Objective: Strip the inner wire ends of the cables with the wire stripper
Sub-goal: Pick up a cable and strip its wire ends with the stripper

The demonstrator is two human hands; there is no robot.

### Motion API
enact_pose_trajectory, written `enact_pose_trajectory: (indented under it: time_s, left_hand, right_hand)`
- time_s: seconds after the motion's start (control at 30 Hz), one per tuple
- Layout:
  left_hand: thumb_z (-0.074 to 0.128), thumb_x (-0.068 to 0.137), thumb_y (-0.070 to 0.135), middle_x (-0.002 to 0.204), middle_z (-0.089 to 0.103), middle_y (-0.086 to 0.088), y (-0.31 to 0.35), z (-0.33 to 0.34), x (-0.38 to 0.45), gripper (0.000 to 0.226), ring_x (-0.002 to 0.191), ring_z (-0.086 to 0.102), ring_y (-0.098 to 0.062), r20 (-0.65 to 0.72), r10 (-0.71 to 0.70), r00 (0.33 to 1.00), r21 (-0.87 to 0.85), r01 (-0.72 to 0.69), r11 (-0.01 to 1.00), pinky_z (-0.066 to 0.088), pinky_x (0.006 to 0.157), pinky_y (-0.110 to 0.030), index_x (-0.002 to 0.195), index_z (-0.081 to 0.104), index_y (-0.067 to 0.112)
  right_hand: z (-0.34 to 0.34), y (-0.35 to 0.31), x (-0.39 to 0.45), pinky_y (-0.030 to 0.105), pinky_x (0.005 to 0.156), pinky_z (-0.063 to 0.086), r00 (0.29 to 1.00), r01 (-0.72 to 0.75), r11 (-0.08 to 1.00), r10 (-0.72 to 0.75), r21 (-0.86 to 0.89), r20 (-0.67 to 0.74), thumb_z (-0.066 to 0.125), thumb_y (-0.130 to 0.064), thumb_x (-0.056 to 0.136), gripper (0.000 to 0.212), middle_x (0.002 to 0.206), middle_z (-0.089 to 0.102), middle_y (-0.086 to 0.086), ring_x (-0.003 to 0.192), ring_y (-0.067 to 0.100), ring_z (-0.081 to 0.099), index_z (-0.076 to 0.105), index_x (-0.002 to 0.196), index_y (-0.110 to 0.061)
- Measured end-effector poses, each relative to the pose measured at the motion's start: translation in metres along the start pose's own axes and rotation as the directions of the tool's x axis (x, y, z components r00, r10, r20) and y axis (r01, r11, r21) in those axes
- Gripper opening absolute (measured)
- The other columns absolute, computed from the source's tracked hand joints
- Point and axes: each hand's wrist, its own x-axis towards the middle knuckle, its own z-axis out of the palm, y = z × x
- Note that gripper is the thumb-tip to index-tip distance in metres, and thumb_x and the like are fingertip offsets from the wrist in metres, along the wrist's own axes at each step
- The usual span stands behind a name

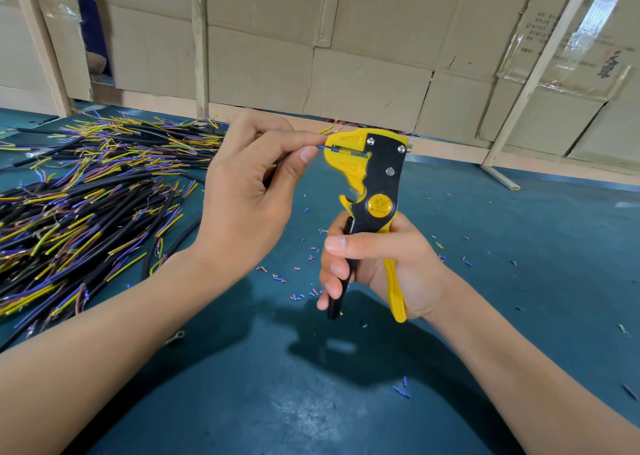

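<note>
Blue inner wire (322, 147), pinched in my left hand (249, 191), lies horizontally, tip entering the yellow-and-black wire stripper (372, 177) gripped upright by my right hand (377, 264).

A yellow-and-black wire stripper (372, 174) is held upright by the right hand (377, 267), fingers curled round its handles. A blue inner wire (325, 147) is pinched by the left hand (249, 191) and fed into the stripper's head. Cut cables (86, 198) are heaped at left on the teal table (519, 247), with insulation scraps (298, 281) scattered beneath the hands.
</note>
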Motion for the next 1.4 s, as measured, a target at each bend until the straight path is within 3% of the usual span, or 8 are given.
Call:
enact_pose_trajectory:
  time_s: [0.17, 0.33, 0.77, 1.0, 1.1, 1.2, 1.27, 1.4]
  left_hand:
    - [0.063, 0.098, 0.009, 0.096, 0.052, 0.0, 0.001, 0.0, -0.001, 0.016, 0.092, 0.051, -0.003, -0.006, -0.014, 1.0, 0.019, 0.014, 1.0, 0.04, 0.081, -0.015, 0.109, 0.074, 0.01]
    - [0.064, 0.097, 0.004, 0.094, 0.053, -0.004, 0.0, 0.0, 0.0, 0.016, 0.089, 0.051, -0.004, 0.025, 0.001, 1.0, 0.031, -0.001, 1.0, 0.039, 0.08, -0.015, 0.109, 0.075, 0.006]
    - [0.064, 0.092, -0.006, 0.083, 0.048, -0.002, -0.005, -0.02, 0.022, 0.019, 0.074, 0.044, 0.002, 0.348, -0.046, 0.936, -0.026, 0.059, 0.998, 0.034, 0.071, -0.011, 0.101, 0.077, 0.004]
    - [0.058, 0.092, -0.013, 0.086, 0.044, 0.0, -0.011, -0.028, 0.028, 0.039, 0.079, 0.046, -0.004, 0.514, 0.005, 0.858, -0.047, 0.022, 0.999, 0.037, 0.077, -0.014, 0.116, 0.073, 0.014]
    - [0.049, 0.094, -0.019, 0.091, 0.043, -0.004, -0.014, -0.028, 0.028, 0.051, 0.087, 0.045, -0.009, 0.545, 0.003, 0.839, -0.038, 0.021, 0.999, 0.039, 0.086, -0.021, 0.13, 0.063, 0.015]
    - [0.047, 0.098, -0.012, 0.091, 0.043, -0.001, -0.013, -0.023, 0.025, 0.048, 0.09, 0.042, -0.006, 0.518, 0.008, 0.855, -0.095, 0.048, 0.994, 0.033, 0.09, -0.013, 0.139, 0.053, 0.012]
    - [0.05, 0.101, -0.001, 0.091, 0.045, 0.007, -0.012, -0.02, 0.023, 0.042, 0.088, 0.043, -0.003, 0.493, -0.001, 0.87, -0.116, 0.066, 0.991, 0.033, 0.087, -0.011, 0.14, 0.054, 0.016]
    - [0.055, 0.101, 0.01, 0.091, 0.053, 0.011, -0.015, -0.018, 0.019, 0.035, 0.076, 0.048, -0.022, 0.442, -0.089, 0.893, -0.126, 0.16, 0.979, 0.039, 0.074, -0.02, 0.132, 0.055, 0.028]
  right_hand:
    - [0.001, -0.001, 0.0, 0.044, 0.055, 0.055, 0.998, -0.026, 0.999, 0.024, -0.027, -0.06, 0.069, -0.011, 0.084, 0.029, 0.055, 0.049, 0.012, 0.046, 0.028, 0.054, 0.055, 0.06, -0.005]
    - [0.0, 0.001, 0.002, 0.028, 0.04, 0.045, 0.953, -0.062, 0.995, 0.037, -0.076, -0.3, 0.065, -0.014, 0.078, 0.036, 0.042, 0.036, 0.005, 0.031, 0.021, 0.038, 0.043, 0.05, -0.015]
    - [-0.019, -0.012, -0.003, 0.026, 0.039, 0.045, 0.97, -0.194, 0.978, 0.18, -0.077, -0.16, 0.071, -0.017, 0.072, 0.033, 0.043, 0.036, 0.005, 0.032, 0.02, 0.037, 0.043, 0.054, -0.013]
    - [-0.034, -0.018, -0.009, 0.027, 0.038, 0.045, 0.965, -0.247, 0.965, 0.237, -0.087, -0.109, 0.071, -0.018, 0.071, 0.032, 0.043, 0.038, 0.006, 0.032, 0.02, 0.037, 0.045, 0.054, -0.013]
    - [-0.038, -0.023, -0.011, 0.029, 0.039, 0.047, 0.973, -0.219, 0.972, 0.21, -0.091, -0.097, 0.071, -0.017, 0.072, 0.03, 0.043, 0.039, 0.007, 0.033, 0.02, 0.039, 0.047, 0.054, -0.011]
    - [-0.037, -0.022, -0.01, 0.037, 0.047, 0.052, 0.988, -0.151, 0.985, 0.147, -0.079, -0.056, 0.069, -0.016, 0.077, 0.025, 0.05, 0.043, 0.01, 0.04, 0.024, 0.046, 0.053, 0.059, -0.009]
    - [-0.035, -0.02, -0.009, 0.046, 0.056, 0.055, 0.994, -0.104, 0.993, 0.102, -0.052, -0.037, 0.067, -0.013, 0.081, 0.02, 0.057, 0.049, 0.013, 0.048, 0.029, 0.052, 0.057, 0.065, -0.006]
    - [-0.031, -0.015, -0.003, 0.057, 0.069, 0.056, 0.99, -0.017, 1.0, 0.019, 0.012, -0.142, 0.059, -0.011, 0.089, 0.014, 0.069, 0.055, 0.018, 0.063, 0.035, 0.058, 0.06, 0.079, -0.001]
